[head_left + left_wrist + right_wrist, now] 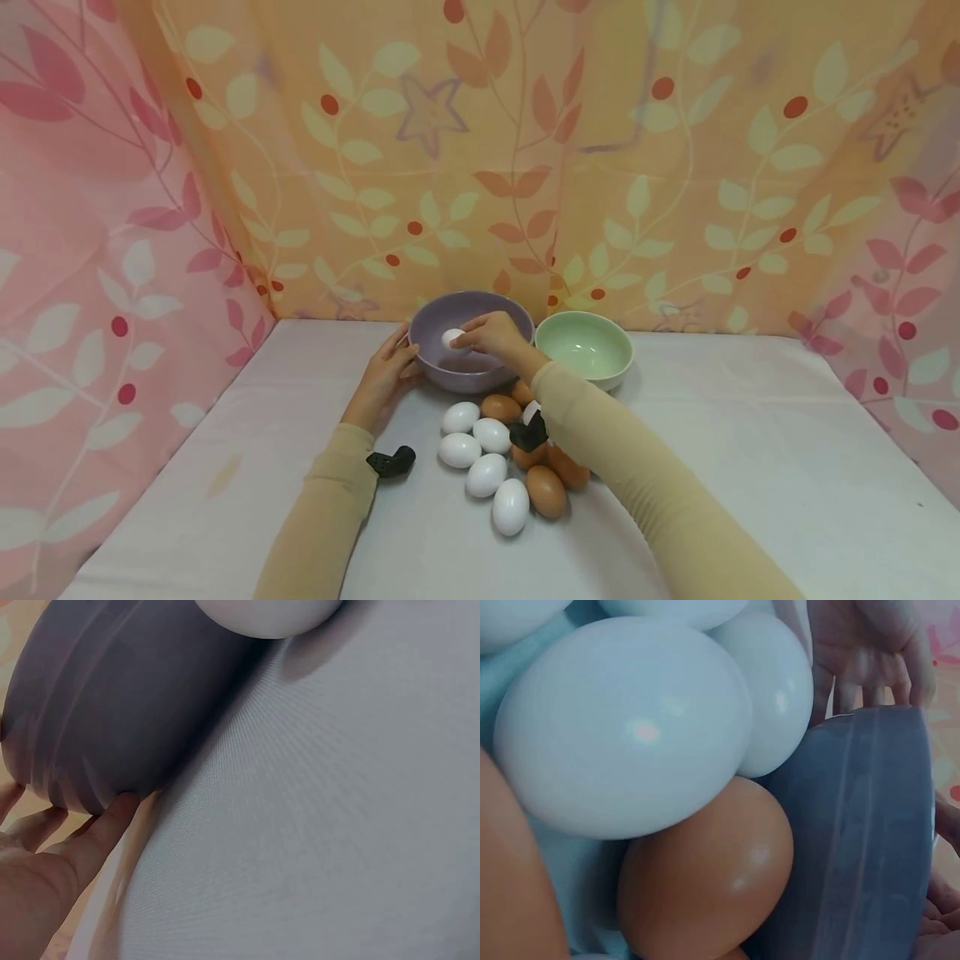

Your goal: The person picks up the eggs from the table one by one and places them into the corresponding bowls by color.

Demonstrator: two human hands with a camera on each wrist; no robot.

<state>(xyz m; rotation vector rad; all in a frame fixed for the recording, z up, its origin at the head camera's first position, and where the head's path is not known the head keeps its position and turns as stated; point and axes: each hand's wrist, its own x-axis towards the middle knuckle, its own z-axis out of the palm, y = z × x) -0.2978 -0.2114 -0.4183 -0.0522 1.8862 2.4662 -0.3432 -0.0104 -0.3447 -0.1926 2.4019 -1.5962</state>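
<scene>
Head view shows your right hand [495,333] pinching a white egg [452,338] between thumb and fingers, inside the rim of the purple bowl [467,382] — whether it touches the bowl's bottom, you cannot tell. Your left hand [386,373] rests against that bowl's outer side, its fingers extended rather than curled. Just right of it stands the green bowl [585,354]; nearer you, loose white eggs [460,451] and brown eggs [546,492] lie clustered on the white cloth [750,433].
</scene>
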